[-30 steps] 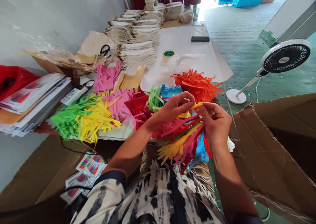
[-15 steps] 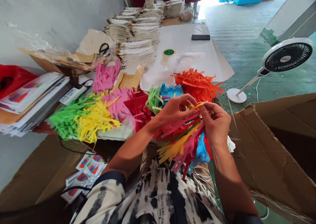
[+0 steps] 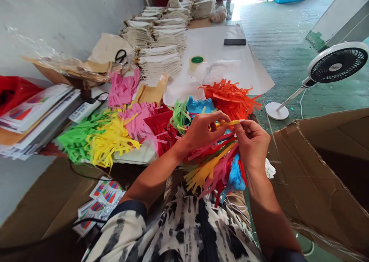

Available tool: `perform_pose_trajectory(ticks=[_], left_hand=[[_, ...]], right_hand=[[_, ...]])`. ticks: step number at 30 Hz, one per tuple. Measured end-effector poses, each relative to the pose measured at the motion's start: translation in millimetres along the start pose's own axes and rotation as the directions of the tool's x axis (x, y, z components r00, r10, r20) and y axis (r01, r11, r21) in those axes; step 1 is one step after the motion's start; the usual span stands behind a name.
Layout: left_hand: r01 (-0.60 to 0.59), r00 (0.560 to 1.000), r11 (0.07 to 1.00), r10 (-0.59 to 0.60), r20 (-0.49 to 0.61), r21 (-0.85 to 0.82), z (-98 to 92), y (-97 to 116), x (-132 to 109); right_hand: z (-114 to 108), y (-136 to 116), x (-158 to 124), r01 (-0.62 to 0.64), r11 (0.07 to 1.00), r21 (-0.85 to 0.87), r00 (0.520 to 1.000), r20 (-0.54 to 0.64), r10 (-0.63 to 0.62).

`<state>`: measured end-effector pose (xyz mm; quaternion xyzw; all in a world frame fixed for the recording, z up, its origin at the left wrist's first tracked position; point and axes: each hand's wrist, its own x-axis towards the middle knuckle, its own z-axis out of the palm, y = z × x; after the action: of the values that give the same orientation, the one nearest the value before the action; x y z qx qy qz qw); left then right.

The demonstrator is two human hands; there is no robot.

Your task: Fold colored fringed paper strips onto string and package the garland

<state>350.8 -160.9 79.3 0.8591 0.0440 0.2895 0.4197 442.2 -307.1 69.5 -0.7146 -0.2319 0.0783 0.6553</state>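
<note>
Between my two hands runs a narrow yellow-orange paper strip (image 3: 233,122). The fingers of my left hand (image 3: 206,131) pinch its left end. My right hand (image 3: 251,141) grips the other end between thumb and forefinger, where a bit of white shows. Below the hands hang several fringed paper tassels: a yellow one (image 3: 206,166), a pink one (image 3: 220,169) and a blue one (image 3: 235,177). Their upper ends are partly hidden by my hands. Orange fringed paper (image 3: 232,98) lies just beyond my fingers, with light green strips (image 3: 179,115) beside my left wrist.
Fringed paper in green (image 3: 76,139), yellow (image 3: 111,142) and pink (image 3: 123,88) covers the table's left. Farther back are stacked white bundles (image 3: 160,64), tape (image 3: 197,62), scissors (image 3: 120,56) and a dark phone-like slab (image 3: 235,42). A fan (image 3: 336,65) and a cardboard box (image 3: 300,169) stand at right.
My left hand has shifted slightly, and the yellow-orange strip now lies straighter and more level between my fingers. The view has moved very little.
</note>
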Motion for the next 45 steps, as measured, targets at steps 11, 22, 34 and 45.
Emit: perform_pose_trajectory(ticks=[11,22,34,45], left_hand=[[0.346,0.935,0.837,-0.270,0.229,-0.425,-11.2,-13,13],[0.327,0.943,0.810,-0.249,0.220,-0.487,-10.7,-20,16],[0.191,0.978,0.934,-0.154,0.141,-0.303,-5.0,-22,11],[0.126,0.992,0.922,-0.119,0.043,-0.365,-2.4,-11,11]], right_hand=[[2,8,2,-0.030,0.998,0.057,0.998,0.052,0.027],[1,3,1,-0.061,0.998,0.008,0.991,0.120,0.060],[1,2,0,-0.051,0.998,-0.027,0.991,0.119,0.054],[-2,2,-2,-0.048,0.998,-0.041,0.991,0.120,0.053]])
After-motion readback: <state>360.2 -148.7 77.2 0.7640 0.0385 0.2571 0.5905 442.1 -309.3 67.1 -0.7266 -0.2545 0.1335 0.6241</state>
